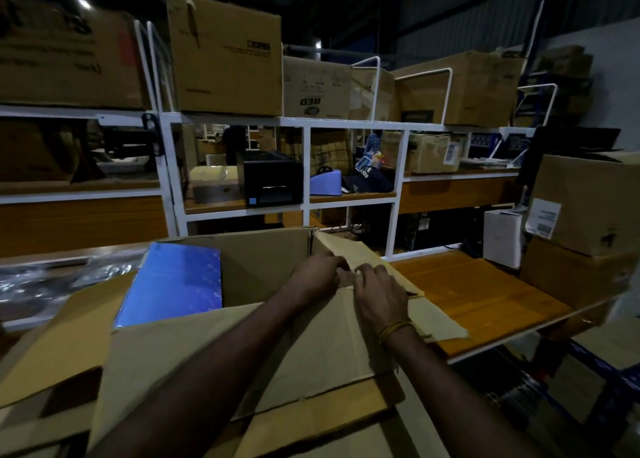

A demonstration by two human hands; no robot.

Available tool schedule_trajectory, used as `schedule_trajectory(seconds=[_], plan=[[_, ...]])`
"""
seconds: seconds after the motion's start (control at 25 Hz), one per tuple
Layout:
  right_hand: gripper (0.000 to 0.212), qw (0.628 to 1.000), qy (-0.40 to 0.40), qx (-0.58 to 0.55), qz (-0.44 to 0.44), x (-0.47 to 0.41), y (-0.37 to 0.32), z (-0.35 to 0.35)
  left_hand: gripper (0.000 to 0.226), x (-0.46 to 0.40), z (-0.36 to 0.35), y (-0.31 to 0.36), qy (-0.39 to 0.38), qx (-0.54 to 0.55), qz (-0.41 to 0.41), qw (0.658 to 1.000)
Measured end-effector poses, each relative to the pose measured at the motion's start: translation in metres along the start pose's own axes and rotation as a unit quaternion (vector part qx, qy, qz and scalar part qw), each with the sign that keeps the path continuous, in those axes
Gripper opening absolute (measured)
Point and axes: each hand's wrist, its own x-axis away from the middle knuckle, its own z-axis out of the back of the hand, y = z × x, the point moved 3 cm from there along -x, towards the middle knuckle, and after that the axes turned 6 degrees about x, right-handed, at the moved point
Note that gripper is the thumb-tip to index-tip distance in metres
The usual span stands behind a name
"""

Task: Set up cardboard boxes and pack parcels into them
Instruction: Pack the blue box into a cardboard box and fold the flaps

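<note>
Close to the person, an open cardboard box of plain brown, creased board lies on the wooden table, its flaps spread out. The left hand and right hand are together at its right edge, fingers curled on the flap, it seems. A glossy blue parcel leans inside. Behind are white metal shelves.

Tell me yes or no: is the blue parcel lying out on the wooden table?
No: the blue parcel stands inside the open cardboard box, leaning at its left side.
</note>
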Motion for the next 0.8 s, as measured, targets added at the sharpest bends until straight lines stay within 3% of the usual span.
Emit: schedule_trajectory(seconds=[0.32, 0.6, 0.8], plan=[[0.037, 0.987, -0.006, -0.035, 0.159, 0.041, -0.070, -0.003, 0.027, 0.110, 0.035, -0.035, 0.202, -0.015, 0.099, 0.974], [0.038, 0.964, -0.156, -0.094, 0.194, 0.044, -0.164, -0.004, 0.031, 0.200, 0.073, -0.081, 0.247, -0.118, 0.234, 0.933], [0.051, 0.923, -0.303, -0.129, 0.201, 0.034, -0.214, -0.019, 0.032, 0.227, 0.092, -0.096, 0.237, -0.137, 0.241, 0.931]])
